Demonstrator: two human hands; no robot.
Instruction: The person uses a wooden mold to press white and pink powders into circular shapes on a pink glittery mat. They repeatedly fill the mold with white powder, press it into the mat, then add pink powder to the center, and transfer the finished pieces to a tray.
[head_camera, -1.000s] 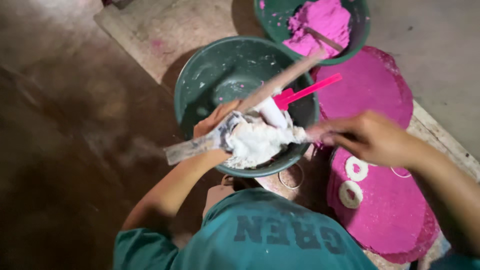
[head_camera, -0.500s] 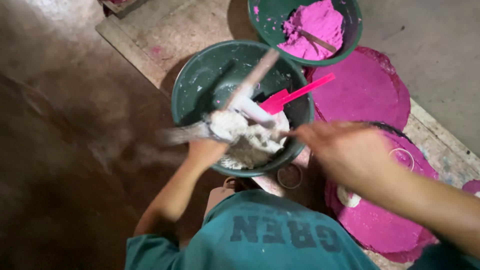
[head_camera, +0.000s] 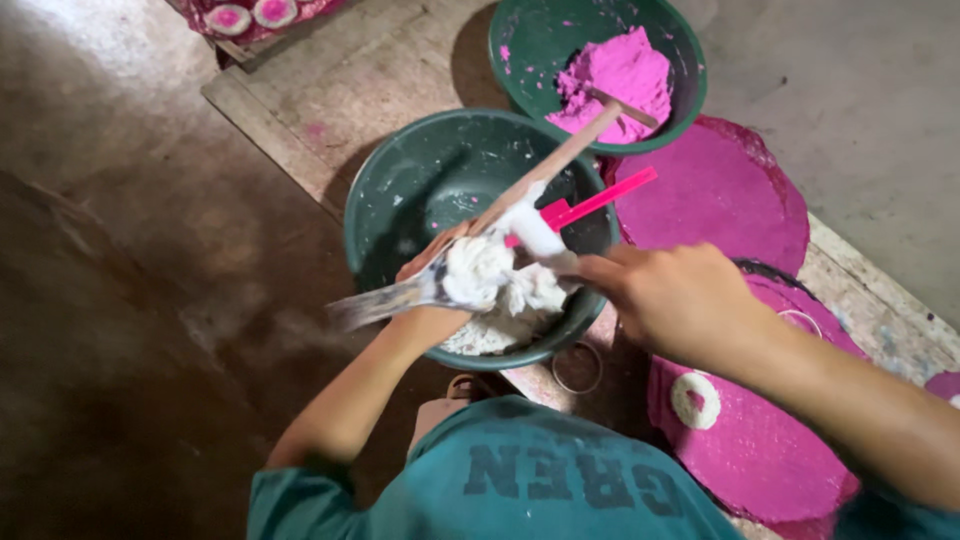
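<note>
Dusty floor, left hand (head_camera: 432, 300) still gripping white paste (head_camera: 490, 280), right hand (head_camera: 672, 300) now pinching spatula (head_camera: 540, 232).

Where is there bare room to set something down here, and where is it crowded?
Free: the brown floor left of the near bowl, and the board strip up-left of it. The grey floor right of the pink-dough bowl is bare. Crowded: around both hands, left hand and right hand, with pink sheets and rings alongside.
</note>
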